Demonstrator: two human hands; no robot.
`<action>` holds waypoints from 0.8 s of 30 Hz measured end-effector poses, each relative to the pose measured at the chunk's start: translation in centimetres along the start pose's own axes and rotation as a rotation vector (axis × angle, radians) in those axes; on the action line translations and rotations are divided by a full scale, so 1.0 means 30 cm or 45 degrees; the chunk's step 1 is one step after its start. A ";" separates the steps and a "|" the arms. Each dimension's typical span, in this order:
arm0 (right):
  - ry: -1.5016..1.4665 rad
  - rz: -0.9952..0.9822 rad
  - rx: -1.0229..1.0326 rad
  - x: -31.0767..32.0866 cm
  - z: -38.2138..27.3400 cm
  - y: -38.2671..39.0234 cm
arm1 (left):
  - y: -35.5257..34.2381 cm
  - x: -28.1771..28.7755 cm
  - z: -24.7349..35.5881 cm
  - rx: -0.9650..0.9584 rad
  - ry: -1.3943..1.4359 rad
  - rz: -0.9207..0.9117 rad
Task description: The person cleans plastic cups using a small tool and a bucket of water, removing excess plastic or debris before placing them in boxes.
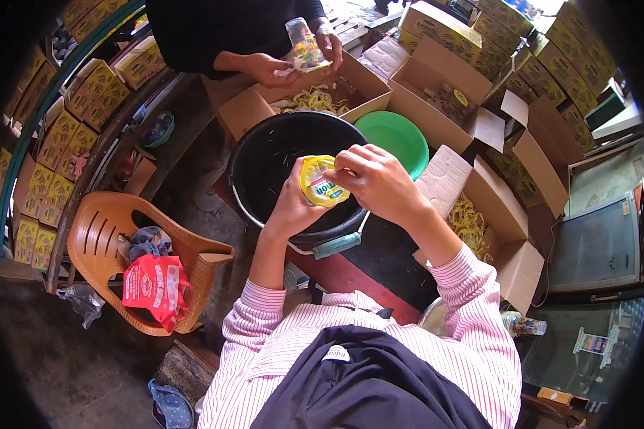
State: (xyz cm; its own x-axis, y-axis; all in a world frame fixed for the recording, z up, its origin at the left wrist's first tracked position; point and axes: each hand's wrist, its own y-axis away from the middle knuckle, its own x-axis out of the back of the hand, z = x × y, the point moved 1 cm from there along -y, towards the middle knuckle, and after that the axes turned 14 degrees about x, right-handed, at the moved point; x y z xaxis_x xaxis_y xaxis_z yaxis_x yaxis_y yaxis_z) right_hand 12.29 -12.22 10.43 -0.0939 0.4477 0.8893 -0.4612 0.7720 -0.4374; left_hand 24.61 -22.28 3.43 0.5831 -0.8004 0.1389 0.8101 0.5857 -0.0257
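Note:
Above the black bucket [279,136] I hold a cup with a printed yellow lid [320,182] in my left hand [288,204]. My right hand [376,184] is closed at the lid's right side, its thumb and forefinger on the rim. Beyond the bucket's right edge sits a green basin [393,132]. A co-worker's hands [268,68] at the top hold a clear cup with a coloured label [304,44].
Cardboard boxes [429,68] with yellow strips surround the bucket at top and right. Yellow cartons [54,143] are stacked both sides. An orange plastic chair [96,243] carrying a red bag [147,286] stands left. A glass-topped appliance [597,239] is at right.

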 end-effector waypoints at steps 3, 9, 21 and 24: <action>0.006 -0.011 -0.004 -0.013 0.005 0.005 | 0.000 0.003 -0.004 -0.003 -0.008 -0.006; 0.045 -0.010 0.015 -0.002 0.016 0.007 | -0.004 0.005 -0.016 -0.032 0.025 -0.028; 0.076 -0.072 0.004 -0.018 0.023 0.017 | -0.004 0.003 -0.016 -0.044 0.001 -0.023; 0.021 -0.082 -0.034 -0.055 0.013 0.021 | -0.004 0.004 -0.015 -0.037 -0.027 -0.040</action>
State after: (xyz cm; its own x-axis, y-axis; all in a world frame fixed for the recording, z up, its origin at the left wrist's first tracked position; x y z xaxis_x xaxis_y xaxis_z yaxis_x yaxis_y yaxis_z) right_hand 11.79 -12.65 8.75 -0.0504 0.4038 0.9135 -0.4423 0.8110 -0.3829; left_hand 24.62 -22.50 3.01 0.5562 -0.8154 0.1607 0.8296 0.5561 -0.0498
